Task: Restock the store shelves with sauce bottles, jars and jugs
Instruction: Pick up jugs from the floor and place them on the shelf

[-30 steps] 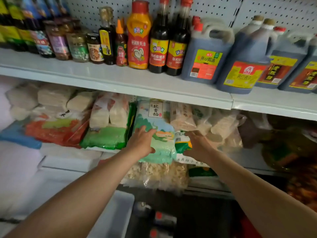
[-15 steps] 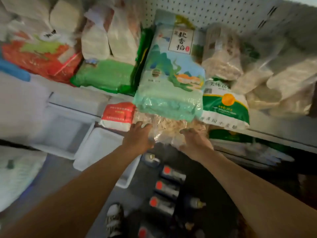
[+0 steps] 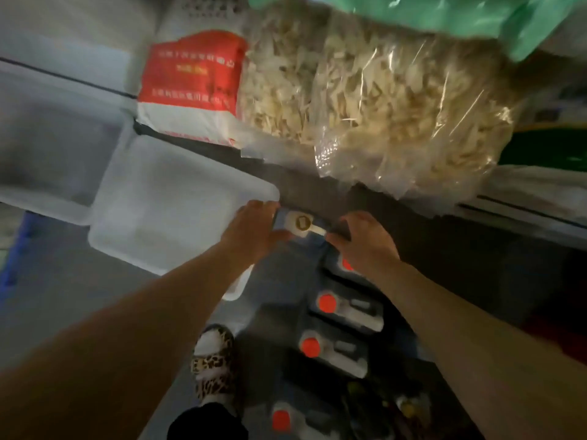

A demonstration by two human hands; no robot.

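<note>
A dark jug with a pale gold cap and white handle (image 3: 301, 224) stands on the floor below the shelf. My left hand (image 3: 254, 228) touches its left side and my right hand (image 3: 362, 239) lies against its right side, fingers bent around it. Behind it, toward me, a row of dark jugs with red caps (image 3: 327, 303) stands on the floor; one red cap (image 3: 347, 265) shows partly under my right wrist. The jug bodies are dim and blurred.
A white plastic bin (image 3: 178, 214) sits left of the jugs, with a grey bin (image 3: 47, 144) beside it. Above, clear bags of dried strips (image 3: 381, 100) and a red-and-white sack (image 3: 190, 84) overhang the low shelf. A leopard-print shoe (image 3: 214, 360) stands by the jugs.
My view has dropped from the upper shelves to the floor. Both hands left the rice bags and came down to either side of the gold-capped jug.
</note>
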